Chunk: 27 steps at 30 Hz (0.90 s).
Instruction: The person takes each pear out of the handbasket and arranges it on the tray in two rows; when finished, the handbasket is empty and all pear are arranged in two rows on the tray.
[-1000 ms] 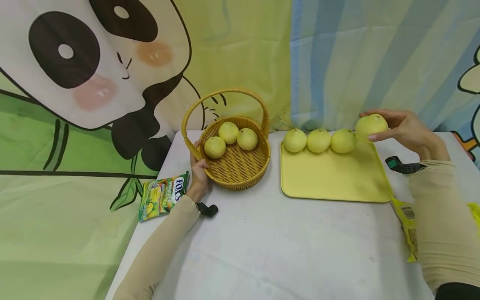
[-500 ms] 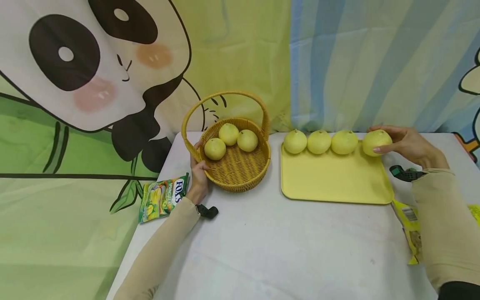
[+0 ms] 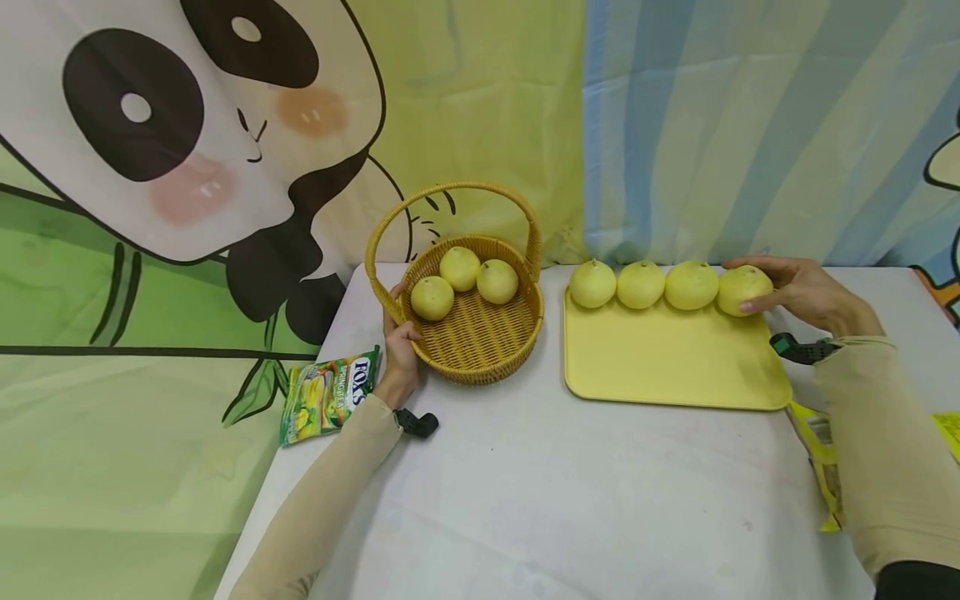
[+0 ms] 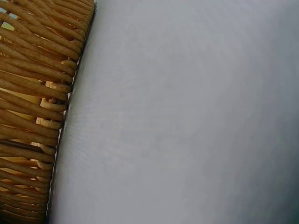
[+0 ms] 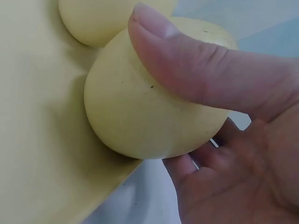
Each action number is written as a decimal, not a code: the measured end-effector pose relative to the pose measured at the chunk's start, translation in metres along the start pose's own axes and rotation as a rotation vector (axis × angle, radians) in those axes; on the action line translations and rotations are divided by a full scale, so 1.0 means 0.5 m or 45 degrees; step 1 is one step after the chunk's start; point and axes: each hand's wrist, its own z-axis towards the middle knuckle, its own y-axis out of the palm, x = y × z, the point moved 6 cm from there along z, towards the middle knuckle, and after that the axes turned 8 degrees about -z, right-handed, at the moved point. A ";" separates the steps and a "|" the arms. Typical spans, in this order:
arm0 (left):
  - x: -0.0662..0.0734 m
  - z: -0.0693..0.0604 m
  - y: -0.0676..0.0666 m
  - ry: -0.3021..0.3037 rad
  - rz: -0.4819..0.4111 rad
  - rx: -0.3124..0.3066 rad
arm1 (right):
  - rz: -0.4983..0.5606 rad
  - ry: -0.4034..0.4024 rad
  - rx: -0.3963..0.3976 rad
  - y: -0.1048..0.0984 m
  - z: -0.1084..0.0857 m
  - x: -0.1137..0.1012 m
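Observation:
In the head view, my left hand (image 3: 400,350) grips the left rim of a wicker basket (image 3: 480,354) with a tall arched handle. Three round pale yellow fruits (image 3: 460,268) sit inside it. The basket's woven wall (image 4: 32,107) fills the left of the left wrist view, where the hand is out of sight. My right hand (image 3: 817,296) holds a similar pale yellow fruit (image 3: 742,290) at the back right corner of a yellow tray (image 3: 675,358). Its thumb (image 5: 173,60) lies over the fruit. Three more fruits (image 3: 640,285) stand in a row beside it along the tray's back edge.
A green candy bag (image 3: 328,396) lies left of the basket. Near the tray's front right corner lies a yellow packet (image 3: 821,467), partly under the right forearm. Another yellow item (image 3: 948,432) shows at the right edge. A printed cloth backdrop (image 3: 480,108) hangs behind the white table (image 3: 562,500).
My right hand has lowered its fruit onto the tray's back right corner, then shifted it left against the row. The left hand and basket have stayed in place.

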 end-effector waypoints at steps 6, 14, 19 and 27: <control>-0.001 0.001 0.001 -0.002 -0.020 -0.010 | -0.034 0.004 -0.037 0.004 -0.001 -0.007; 0.003 0.000 0.001 0.002 -0.022 -0.021 | -0.103 0.022 -0.114 0.002 -0.009 -0.017; 0.005 0.001 0.001 0.006 -0.025 -0.029 | -0.162 -0.030 -0.064 -0.016 -0.022 -0.063; 0.003 0.002 0.001 0.005 -0.018 -0.029 | -0.376 -0.201 -0.005 -0.002 -0.051 -0.240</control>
